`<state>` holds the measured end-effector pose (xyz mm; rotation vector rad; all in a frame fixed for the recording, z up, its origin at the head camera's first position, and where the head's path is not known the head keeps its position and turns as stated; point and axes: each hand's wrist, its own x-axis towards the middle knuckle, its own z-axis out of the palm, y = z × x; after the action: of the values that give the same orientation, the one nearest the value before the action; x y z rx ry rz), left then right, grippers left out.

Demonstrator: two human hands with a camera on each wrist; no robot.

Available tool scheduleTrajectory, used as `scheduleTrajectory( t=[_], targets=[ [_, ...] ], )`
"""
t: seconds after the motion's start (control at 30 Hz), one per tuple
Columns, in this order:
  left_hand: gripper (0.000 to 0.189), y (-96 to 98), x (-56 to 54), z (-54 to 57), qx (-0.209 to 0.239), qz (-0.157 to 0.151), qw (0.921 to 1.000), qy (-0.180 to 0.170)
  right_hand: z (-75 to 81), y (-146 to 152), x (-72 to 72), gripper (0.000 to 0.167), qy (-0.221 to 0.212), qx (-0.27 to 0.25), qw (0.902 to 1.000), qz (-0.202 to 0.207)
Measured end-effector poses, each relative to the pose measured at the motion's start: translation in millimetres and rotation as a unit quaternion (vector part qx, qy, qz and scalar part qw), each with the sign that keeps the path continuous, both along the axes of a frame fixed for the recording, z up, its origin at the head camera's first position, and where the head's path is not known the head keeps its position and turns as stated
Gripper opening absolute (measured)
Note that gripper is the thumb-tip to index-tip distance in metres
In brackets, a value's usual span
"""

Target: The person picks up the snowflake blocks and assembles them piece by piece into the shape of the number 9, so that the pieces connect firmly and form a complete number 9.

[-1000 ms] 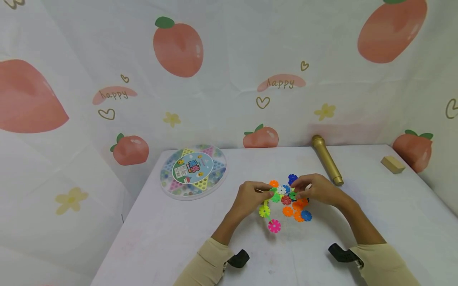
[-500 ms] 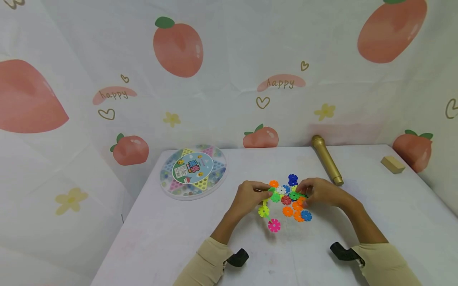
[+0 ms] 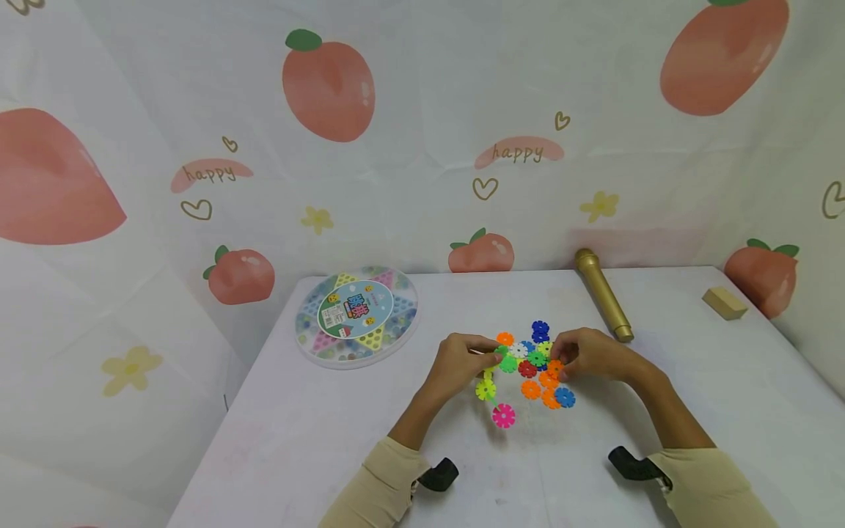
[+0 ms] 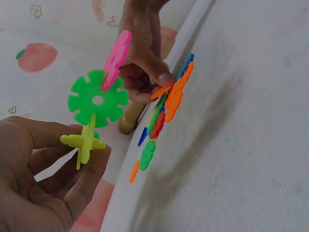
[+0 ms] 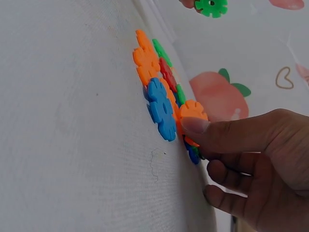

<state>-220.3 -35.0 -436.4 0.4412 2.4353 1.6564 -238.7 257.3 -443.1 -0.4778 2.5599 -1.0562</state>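
In the left wrist view, my left hand [image 4: 53,169] pinches a yellow notched snowflake disc [image 4: 86,144]. Joined to it are a green disc [image 4: 96,99] and, above that, a pink disc [image 4: 117,58]. This chain hangs over the near left side of a loose pile in the head view. My right hand [image 3: 594,357] is at the pile's right side; its thumb and fingers pinch an orange disc [image 5: 194,110]. Around it lie a blue disc [image 5: 161,111], other orange discs [image 3: 531,390], a red disc [image 3: 527,369] and dark blue discs [image 3: 540,331]. Some discs overlap.
A round board-game box [image 3: 306,323] lies at the table's back left. A gold microphone-shaped tube [image 3: 604,293] lies behind my right hand, and a small wooden block [image 3: 725,303] sits at the far right. The white table [image 3: 528,469] meets a printed cloth backdrop.
My right hand has moved slightly right and toward me, from the green and dark blue discs to an orange one. The left hand stays nearly still, its chain shifting slightly left.
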Motion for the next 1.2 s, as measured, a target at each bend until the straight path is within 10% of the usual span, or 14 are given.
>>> scheduleTrajectory(
  t=[1.2],
  targets=[
    [0.017,-0.8,0.6,1.9,-0.010,-0.014,0.9998,0.000,12.1,-12.8,4.7,0.027,0.006,-0.118,0.9927,0.021]
  ],
)
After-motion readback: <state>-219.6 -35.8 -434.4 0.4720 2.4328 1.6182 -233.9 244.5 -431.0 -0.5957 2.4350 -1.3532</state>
